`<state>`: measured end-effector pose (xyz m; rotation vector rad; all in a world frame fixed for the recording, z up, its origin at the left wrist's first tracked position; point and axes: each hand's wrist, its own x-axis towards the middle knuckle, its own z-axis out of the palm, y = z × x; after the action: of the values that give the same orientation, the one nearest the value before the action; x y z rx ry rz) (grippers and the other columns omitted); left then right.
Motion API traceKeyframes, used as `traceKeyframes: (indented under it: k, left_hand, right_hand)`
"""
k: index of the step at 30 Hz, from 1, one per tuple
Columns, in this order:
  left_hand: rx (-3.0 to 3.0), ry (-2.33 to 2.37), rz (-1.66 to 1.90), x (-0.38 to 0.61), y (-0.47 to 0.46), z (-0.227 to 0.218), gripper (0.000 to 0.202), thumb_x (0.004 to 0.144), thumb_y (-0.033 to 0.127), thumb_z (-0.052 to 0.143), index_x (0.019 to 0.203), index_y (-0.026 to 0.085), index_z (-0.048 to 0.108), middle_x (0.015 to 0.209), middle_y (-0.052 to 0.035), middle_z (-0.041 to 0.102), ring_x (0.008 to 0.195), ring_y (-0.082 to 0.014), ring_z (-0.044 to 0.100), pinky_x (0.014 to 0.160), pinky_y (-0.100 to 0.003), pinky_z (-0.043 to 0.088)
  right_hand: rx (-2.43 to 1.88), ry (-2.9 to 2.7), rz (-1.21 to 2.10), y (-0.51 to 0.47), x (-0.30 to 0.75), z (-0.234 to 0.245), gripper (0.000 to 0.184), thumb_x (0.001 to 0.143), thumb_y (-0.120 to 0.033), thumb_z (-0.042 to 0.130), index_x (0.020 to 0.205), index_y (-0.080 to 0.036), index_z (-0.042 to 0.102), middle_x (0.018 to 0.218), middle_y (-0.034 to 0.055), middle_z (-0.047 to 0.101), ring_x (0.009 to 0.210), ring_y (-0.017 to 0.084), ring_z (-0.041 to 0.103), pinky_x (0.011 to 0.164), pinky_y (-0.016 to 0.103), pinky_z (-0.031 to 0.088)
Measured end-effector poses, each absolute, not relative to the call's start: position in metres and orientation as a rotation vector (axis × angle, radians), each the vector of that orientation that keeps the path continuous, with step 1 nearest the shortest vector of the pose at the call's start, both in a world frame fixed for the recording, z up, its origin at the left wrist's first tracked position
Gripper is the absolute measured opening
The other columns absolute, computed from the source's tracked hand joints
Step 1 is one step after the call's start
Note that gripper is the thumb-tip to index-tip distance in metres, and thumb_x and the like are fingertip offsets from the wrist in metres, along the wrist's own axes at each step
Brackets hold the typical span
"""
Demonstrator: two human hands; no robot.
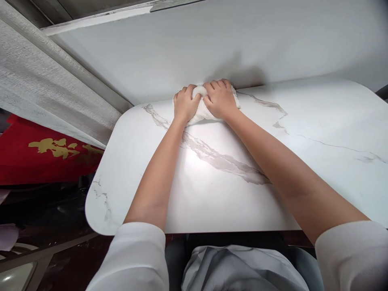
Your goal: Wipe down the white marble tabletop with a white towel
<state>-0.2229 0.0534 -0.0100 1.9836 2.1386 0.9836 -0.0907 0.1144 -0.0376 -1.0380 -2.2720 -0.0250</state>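
Observation:
A white cloth [203, 113] lies bunched on the far edge of a white marble-patterned table [212, 194], close to the wall. My left hand [185, 103] presses on the cloth's left side, its fingers curled over the far side. On the right part of the same cloth rests my right hand [220, 98], its fingers bent around the fabric. Both thumbs point inward, with a fold of cloth showing between them. Parts of the cloth under the palms are hidden.
A pale wall [188, 48] rises directly behind the table. At the left hangs a light curtain [54, 76], with a red cloth with gold lettering [54, 149] below it. The table has rounded corners, and its near edge is in front of my body.

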Motion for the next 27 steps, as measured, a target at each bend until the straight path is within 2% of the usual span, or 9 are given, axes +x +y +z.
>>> traceKeyframes:
  k: [3,6,13,19,27]
  left_hand:
    - [1.97,2.144,0.957,-0.219,0.046,-0.008,0.031,0.092,0.024,0.048,0.12,0.025,0.062,0.121,-0.0077,0.066,0.125,-0.0294,0.054,0.114,-0.046,0.031]
    - [1.974,2.144,0.949,-0.215,0.034,-0.005,0.033,0.093,0.023,0.047,0.122,0.024,0.062,0.123,-0.0081,0.066,0.123,-0.0276,0.055,0.114,-0.044,0.031]
    - [1.959,2.144,0.927,-0.201,-0.012,-0.003,0.034,0.093,0.023,0.046,0.124,0.023,0.061,0.127,-0.0077,0.065,0.123,-0.0249,0.055,0.116,-0.043,0.029]
    - [1.997,2.071,0.871,-0.187,-0.07,0.0,0.035,0.094,0.024,0.045,0.126,0.022,0.059,0.133,-0.007,0.062,0.129,-0.0218,0.05,0.118,-0.042,0.026]
    - [2.026,2.076,0.772,-0.173,-0.159,0.004,0.038,0.094,0.027,0.04,0.13,0.024,0.053,0.138,-0.006,0.058,0.133,-0.0223,0.047,0.121,-0.046,0.02]
  right_hand:
    - [-1.086,-2.349,-0.079,0.098,-0.084,-0.03,0.061,0.101,-0.04,0.01,0.124,-0.008,0.057,0.116,0.0172,0.061,0.113,0.03,0.05,0.11,0.053,0.022]
    - [-1.079,-2.376,-0.07,0.083,-0.077,-0.027,0.048,0.1,-0.028,0.02,0.128,-0.008,0.054,0.12,0.0164,0.059,0.117,0.032,0.049,0.111,0.056,0.019]
    - [-1.055,-2.377,-0.032,0.036,-0.064,-0.027,0.045,0.095,-0.02,0.03,0.132,-0.007,0.053,0.126,0.0178,0.057,0.122,0.031,0.047,0.116,0.057,0.015]
    - [-1.111,-2.356,-0.061,-0.032,-0.047,-0.022,0.045,0.095,-0.02,0.031,0.131,-0.006,0.054,0.128,0.0184,0.056,0.122,0.031,0.047,0.116,0.057,0.018]
    - [-1.059,-2.447,-0.081,-0.118,-0.025,-0.013,0.048,0.095,-0.023,0.034,0.136,-0.005,0.052,0.132,0.0181,0.054,0.125,0.031,0.044,0.117,0.055,0.019]
